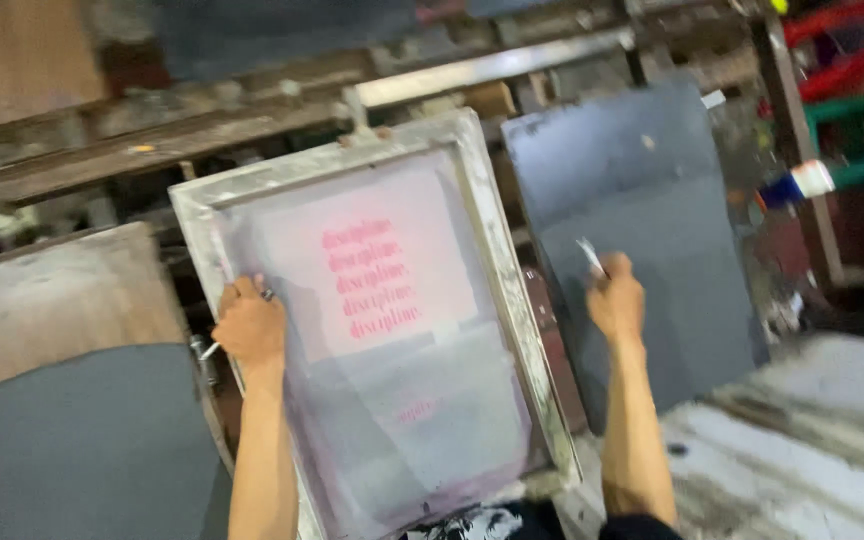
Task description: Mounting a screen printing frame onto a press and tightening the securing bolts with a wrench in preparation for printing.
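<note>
Screen frame (372, 320), its mesh stained pink, fills the middle of the picture, tilted up off the bench. At its left rail my left hand (250, 325) is curled tight on the edge, forearm rising from below. Right of the frame, my right hand (615, 298) is fisted around a thin pale tool (589, 254) over the grey pallet (642, 230). By my reckoning I am between prints; next needs the frame lowered squarely.

Grey-framed printing screen (382, 320) (pink lettering on mesh) stands tilted.

Both bare arms outstretched, left hand (249, 325) and right hand (615, 297) each closed in a grip.
</note>
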